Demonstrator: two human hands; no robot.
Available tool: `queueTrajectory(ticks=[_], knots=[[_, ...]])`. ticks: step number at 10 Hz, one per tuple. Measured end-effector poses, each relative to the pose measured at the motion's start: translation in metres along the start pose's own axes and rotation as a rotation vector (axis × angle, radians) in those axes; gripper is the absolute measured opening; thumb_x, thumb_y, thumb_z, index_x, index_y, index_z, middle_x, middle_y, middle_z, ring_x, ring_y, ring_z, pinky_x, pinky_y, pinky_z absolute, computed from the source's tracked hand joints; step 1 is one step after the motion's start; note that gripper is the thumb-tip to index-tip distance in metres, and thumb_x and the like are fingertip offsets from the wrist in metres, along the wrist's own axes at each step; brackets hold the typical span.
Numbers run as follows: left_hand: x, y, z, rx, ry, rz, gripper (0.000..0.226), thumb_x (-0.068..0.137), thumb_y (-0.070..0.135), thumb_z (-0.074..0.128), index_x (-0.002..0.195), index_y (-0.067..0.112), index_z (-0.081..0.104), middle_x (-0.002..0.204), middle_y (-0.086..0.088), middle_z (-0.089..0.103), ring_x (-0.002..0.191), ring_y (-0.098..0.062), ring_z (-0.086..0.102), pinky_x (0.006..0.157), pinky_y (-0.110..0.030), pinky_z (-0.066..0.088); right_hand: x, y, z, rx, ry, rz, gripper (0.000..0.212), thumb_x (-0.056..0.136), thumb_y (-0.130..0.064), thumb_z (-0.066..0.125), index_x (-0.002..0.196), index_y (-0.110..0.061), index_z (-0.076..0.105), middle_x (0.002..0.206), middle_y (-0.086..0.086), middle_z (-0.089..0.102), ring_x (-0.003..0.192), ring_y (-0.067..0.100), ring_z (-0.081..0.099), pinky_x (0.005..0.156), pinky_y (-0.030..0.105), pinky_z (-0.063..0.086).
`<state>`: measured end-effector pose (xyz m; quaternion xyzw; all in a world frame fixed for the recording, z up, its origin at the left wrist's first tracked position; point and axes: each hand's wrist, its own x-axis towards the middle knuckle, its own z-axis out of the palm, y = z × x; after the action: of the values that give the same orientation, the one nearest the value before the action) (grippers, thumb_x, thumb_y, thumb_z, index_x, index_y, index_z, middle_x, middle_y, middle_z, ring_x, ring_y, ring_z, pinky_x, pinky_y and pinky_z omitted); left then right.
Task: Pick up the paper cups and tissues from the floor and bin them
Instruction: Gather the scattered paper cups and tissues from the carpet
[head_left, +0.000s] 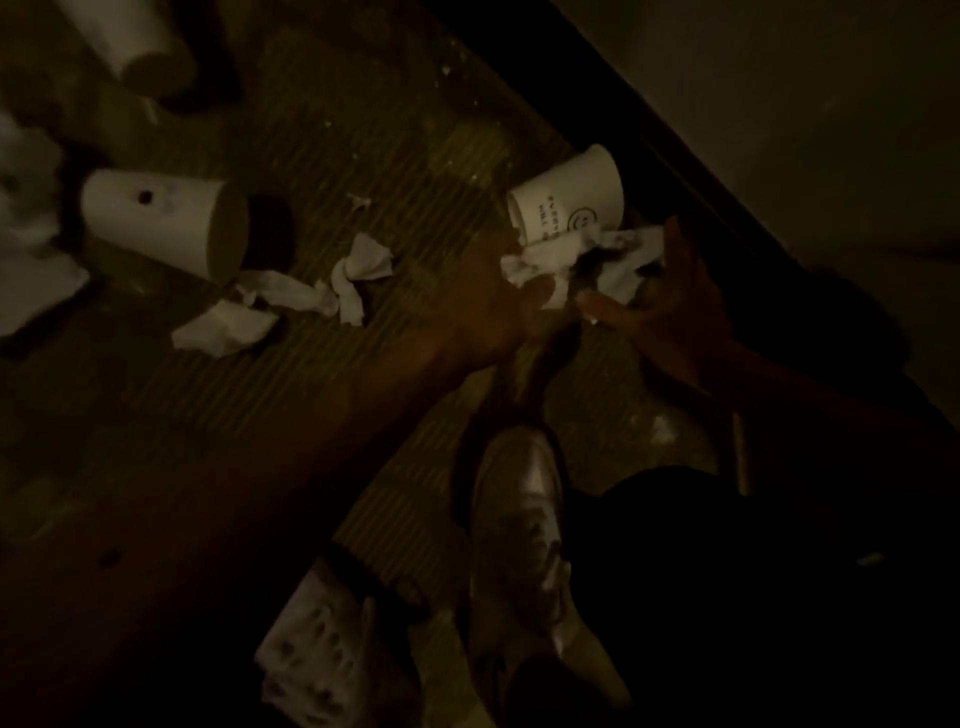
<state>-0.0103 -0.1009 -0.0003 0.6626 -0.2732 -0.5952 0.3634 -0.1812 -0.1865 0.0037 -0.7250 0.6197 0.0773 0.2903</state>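
Observation:
The view is very dark. A crumpled white tissue is held above the floor between both hands. My left hand pinches its left end with the thumb. My right hand cups its right end, thumb above and fingers below. A white printed paper cup lies tilted right behind the tissue, touching it; whether a hand holds it I cannot tell. Another paper cup lies on its side at the left, and a third cup is at the top left. Loose tissues lie between them.
The floor is a ribbed mat. A dark skirting edge and wall run diagonally at the upper right. My light shoe stands below the hands. A white patterned thing lies at the bottom. More white litter sits at the left edge.

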Motion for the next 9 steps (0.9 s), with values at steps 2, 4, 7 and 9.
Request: queueTrajectory(ticks=[2,4,7,9], knots=[[0.039,-0.01,-0.002,0.313,-0.041,-0.053,0.042,0.105,0.036,0.044,0.106,0.002,0.068,0.096,-0.008,0.071,0.091,-0.023,0.068,0.084,-0.038,0.054,-0.003,-0.02,0.036,0.148,-0.06,-0.001,0.116,0.058,-0.077,0.066,0.145,-0.006,0.036,0.144,0.018,0.041,0.132,0.032,0.042,0.107,0.046,0.043],[0.035,-0.02,-0.013,0.072,-0.128,-0.052,0.037,0.107,0.036,0.039,0.103,0.013,0.068,0.081,0.0,0.069,0.069,-0.007,0.069,0.066,-0.025,0.057,-0.001,-0.033,0.059,0.453,-0.177,-0.001,0.074,0.087,-0.019,0.074,0.146,0.002,0.034,0.133,0.007,0.052,0.124,0.019,0.053,0.087,0.01,0.048],[-0.015,-0.038,-0.06,-0.076,-0.044,-0.031,0.046,0.107,0.042,0.022,0.104,0.026,0.065,0.111,0.007,0.071,0.076,0.012,0.061,0.061,0.008,0.034,-0.008,-0.097,0.066,0.464,-0.37,-0.074,0.005,0.096,-0.008,0.059,0.101,-0.008,0.058,0.087,0.011,0.067,0.079,0.021,0.068,0.053,0.028,0.056],[-0.085,-0.064,-0.113,-0.238,0.277,0.049,0.043,0.105,0.042,0.036,0.097,0.016,0.07,0.078,-0.002,0.074,0.068,-0.012,0.07,0.065,-0.026,0.054,-0.023,-0.161,0.068,0.262,-0.352,-0.374,0.016,0.098,-0.026,0.057,0.084,-0.019,0.057,0.063,-0.017,0.059,0.054,-0.007,0.06,0.046,0.006,0.039]])
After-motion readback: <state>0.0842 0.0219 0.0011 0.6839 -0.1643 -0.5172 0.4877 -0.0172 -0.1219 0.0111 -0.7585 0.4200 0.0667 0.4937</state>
